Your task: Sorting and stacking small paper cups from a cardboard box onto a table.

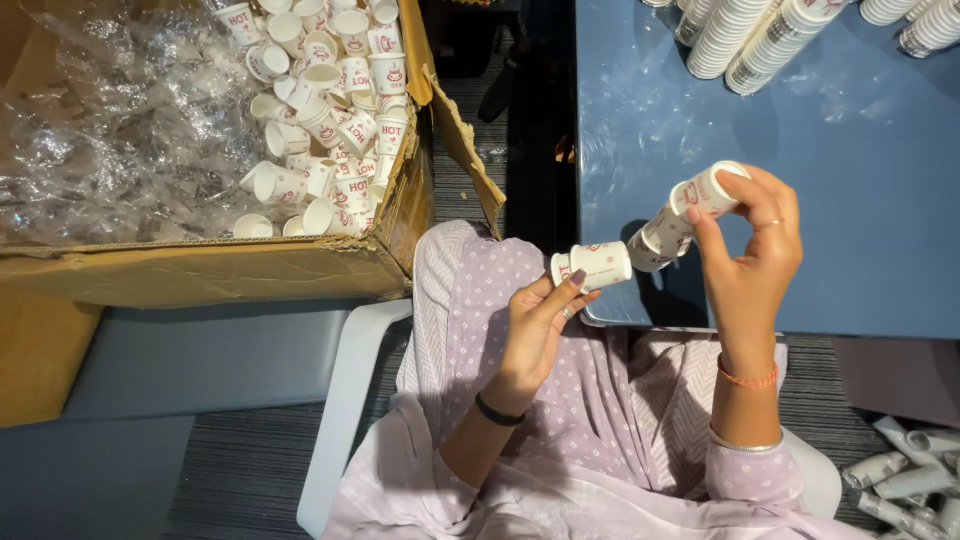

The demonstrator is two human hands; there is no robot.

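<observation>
My left hand (pixel 540 318) holds one small white paper cup (pixel 593 265) with red print, lying on its side over my lap. To its right, my right hand (pixel 752 250) grips a short nested stack of the same cups (pixel 680 215), tilted with its open end toward the single cup. The two are close but apart. Both hands are above the near edge of the blue table (pixel 860 200).
A large cardboard box (pixel 250 270) at left holds many loose cups (pixel 330 110) and crumpled clear plastic (pixel 110 120). Tall cup stacks (pixel 760 35) lie at the table's far side. More stacks (pixel 905 480) lie on the floor at lower right. I sit on a white chair (pixel 340 400).
</observation>
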